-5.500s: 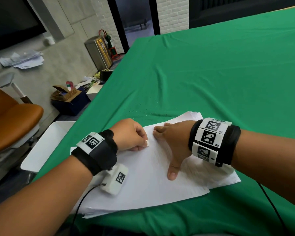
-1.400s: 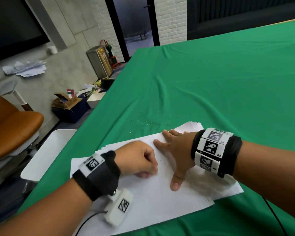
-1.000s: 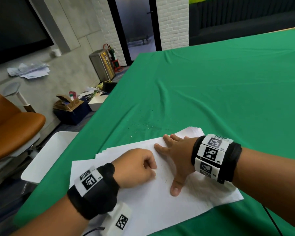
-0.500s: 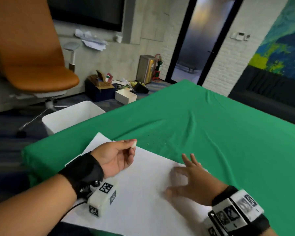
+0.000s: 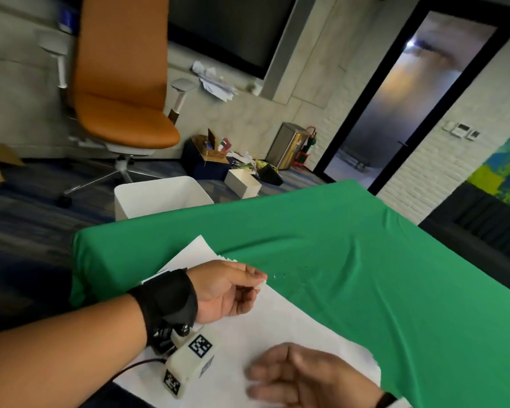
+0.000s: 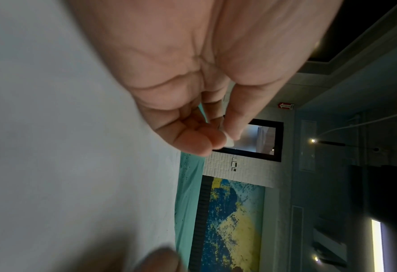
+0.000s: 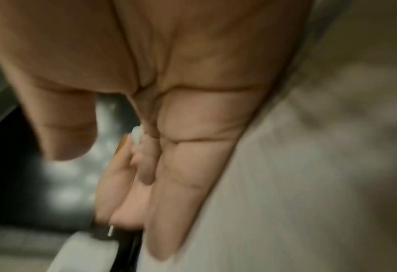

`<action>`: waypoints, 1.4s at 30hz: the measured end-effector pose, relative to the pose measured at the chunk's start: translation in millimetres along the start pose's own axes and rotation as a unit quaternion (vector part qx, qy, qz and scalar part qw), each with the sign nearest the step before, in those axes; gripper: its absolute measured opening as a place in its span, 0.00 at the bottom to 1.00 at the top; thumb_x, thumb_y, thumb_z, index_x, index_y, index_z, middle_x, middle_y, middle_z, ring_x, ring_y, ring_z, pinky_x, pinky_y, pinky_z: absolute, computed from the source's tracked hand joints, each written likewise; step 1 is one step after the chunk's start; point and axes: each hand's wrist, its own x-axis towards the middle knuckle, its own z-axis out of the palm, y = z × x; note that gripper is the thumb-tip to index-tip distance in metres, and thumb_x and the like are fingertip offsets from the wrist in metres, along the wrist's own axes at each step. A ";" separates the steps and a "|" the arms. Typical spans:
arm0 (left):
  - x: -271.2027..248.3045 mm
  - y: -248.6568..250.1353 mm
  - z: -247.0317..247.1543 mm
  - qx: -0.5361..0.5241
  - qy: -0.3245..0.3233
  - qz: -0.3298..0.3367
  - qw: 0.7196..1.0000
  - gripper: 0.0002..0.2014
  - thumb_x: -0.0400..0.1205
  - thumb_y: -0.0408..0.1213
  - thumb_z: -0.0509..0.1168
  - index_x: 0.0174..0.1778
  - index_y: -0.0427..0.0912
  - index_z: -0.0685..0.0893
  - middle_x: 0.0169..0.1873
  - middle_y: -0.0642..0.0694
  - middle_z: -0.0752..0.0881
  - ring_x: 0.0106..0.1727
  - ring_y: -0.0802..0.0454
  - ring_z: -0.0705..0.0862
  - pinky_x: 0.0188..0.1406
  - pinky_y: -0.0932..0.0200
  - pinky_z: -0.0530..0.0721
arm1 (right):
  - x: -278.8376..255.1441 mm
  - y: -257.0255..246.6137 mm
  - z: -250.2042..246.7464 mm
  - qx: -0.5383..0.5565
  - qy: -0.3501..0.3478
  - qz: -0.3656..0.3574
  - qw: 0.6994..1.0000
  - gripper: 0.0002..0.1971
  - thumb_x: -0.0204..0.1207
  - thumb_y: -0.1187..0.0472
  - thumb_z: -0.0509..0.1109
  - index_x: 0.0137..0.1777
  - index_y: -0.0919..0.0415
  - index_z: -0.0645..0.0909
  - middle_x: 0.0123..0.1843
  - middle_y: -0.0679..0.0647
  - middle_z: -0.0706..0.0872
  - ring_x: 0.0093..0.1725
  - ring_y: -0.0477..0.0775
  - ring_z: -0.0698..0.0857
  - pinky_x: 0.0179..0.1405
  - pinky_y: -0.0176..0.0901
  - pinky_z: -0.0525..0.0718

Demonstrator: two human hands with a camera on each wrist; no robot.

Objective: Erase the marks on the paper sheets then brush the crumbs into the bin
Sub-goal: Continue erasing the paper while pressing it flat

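Observation:
A stack of white paper sheets (image 5: 280, 322) lies at the near left corner of the green-clothed table (image 5: 395, 275). My left hand (image 5: 233, 287) hovers palm-up over the sheets' far edge and pinches a small white eraser (image 5: 261, 285) between thumb and fingertips; the eraser (image 6: 228, 142) shows in the left wrist view too. Pale crumbs (image 5: 280, 275) lie scattered on the cloth just beyond it. My right hand (image 5: 301, 375) is blurred, with straight fingers low over the near part of the sheets, holding nothing. A white bin (image 5: 159, 198) stands on the floor past the table's left end.
An orange office chair (image 5: 121, 92) stands left of the bin. Boxes and clutter (image 5: 218, 160) and a metal can (image 5: 289, 145) sit along the wall. A dark doorway (image 5: 401, 107) opens behind the table's far corner. A black sofa (image 5: 483, 219) runs at the right.
My left hand stopped rubbing, lifted off the sheet and turned palm-up with the eraser. My right hand lifted off its flat press and slid nearer. My head turned left, bringing the bin into view.

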 end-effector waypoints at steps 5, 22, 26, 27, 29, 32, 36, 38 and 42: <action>0.8 1.3 -2.4 0.007 -0.004 0.003 1.000 0.06 0.84 0.25 0.67 0.55 0.35 0.86 0.35 0.43 0.84 0.35 0.51 0.82 0.36 0.58 0.85 | 22.7 -18.7 -56.5 0.113 0.382 -0.031 0.916 0.20 0.68 0.62 0.81 0.59 0.68 0.84 0.70 0.74 0.83 0.52 0.64 0.89 0.53 0.56 0.84; 2.1 0.3 -2.6 -0.010 0.017 -0.003 1.000 0.07 0.84 0.25 0.67 0.57 0.34 0.85 0.37 0.41 0.84 0.34 0.51 0.82 0.33 0.58 0.87 | 15.9 -27.4 -73.0 0.220 0.336 -0.062 0.914 0.33 0.50 0.55 0.93 0.54 0.63 0.83 0.41 0.59 0.85 0.36 0.57 0.85 0.32 0.44 0.87; 3.1 0.1 -2.6 -0.012 0.019 -0.007 1.000 0.06 0.84 0.25 0.67 0.56 0.36 0.85 0.37 0.42 0.83 0.34 0.52 0.82 0.33 0.60 0.87 | -0.5 -21.7 -12.0 0.176 0.055 -0.015 0.983 0.25 0.69 0.55 0.85 0.58 0.70 0.82 0.54 0.69 0.84 0.49 0.64 0.87 0.47 0.52 0.87; 2.9 0.0 -2.3 -0.012 0.019 -0.008 1.000 0.06 0.84 0.26 0.67 0.55 0.36 0.85 0.37 0.42 0.83 0.34 0.52 0.82 0.33 0.60 0.87 | -2.4 -16.6 0.7 0.125 0.010 -0.013 0.992 0.21 0.81 0.56 0.74 0.65 0.72 0.78 0.62 0.71 0.81 0.57 0.66 0.85 0.57 0.55 0.84; 1.5 0.6 -1.1 -0.015 0.022 -0.009 1.000 0.07 0.84 0.26 0.67 0.56 0.36 0.85 0.37 0.42 0.83 0.34 0.52 0.82 0.33 0.60 0.86 | 1.2 -6.0 6.8 0.042 -0.008 -0.015 0.999 0.25 0.86 0.56 0.65 0.75 0.76 0.73 0.73 0.75 0.75 0.70 0.70 0.79 0.72 0.60 0.77; -0.3 2.2 1.1 -0.022 0.026 -0.011 0.999 0.07 0.85 0.26 0.66 0.56 0.36 0.85 0.36 0.41 0.84 0.33 0.52 0.82 0.33 0.60 0.86 | 19.2 -10.0 -23.0 0.219 0.153 0.035 0.963 0.31 0.65 0.60 0.87 0.66 0.71 0.83 0.67 0.72 0.85 0.62 0.69 0.88 0.59 0.58 0.89; -1.3 2.4 0.8 -0.024 0.031 -0.007 0.999 0.12 0.85 0.25 0.66 0.63 0.30 0.86 0.36 0.41 0.84 0.34 0.52 0.83 0.34 0.60 0.87 | 16.4 -25.5 -68.7 0.151 0.453 -0.077 0.875 0.03 0.80 0.67 0.72 0.51 0.62 0.82 0.54 0.63 0.82 0.41 0.58 0.85 0.38 0.48 0.85; -1.0 1.5 -0.1 -0.023 0.031 -0.007 0.999 0.14 0.84 0.25 0.66 0.65 0.26 0.85 0.37 0.42 0.85 0.35 0.52 0.83 0.34 0.61 0.88 | 2.6 -31.4 -64.8 0.051 0.387 -0.073 0.918 0.06 0.81 0.60 0.73 0.53 0.61 0.84 0.55 0.60 0.85 0.42 0.57 0.87 0.45 0.51 0.85; 1.2 0.8 -3.2 -0.019 0.017 -0.006 1.000 0.12 0.81 0.25 0.69 0.60 0.24 0.89 0.38 0.41 0.85 0.37 0.52 0.84 0.37 0.60 0.89 | -27.3 -36.7 -47.0 -0.445 0.145 0.104 0.877 0.43 0.60 0.21 0.76 0.73 0.41 0.80 0.70 0.32 0.83 0.68 0.36 0.83 0.72 0.43 0.81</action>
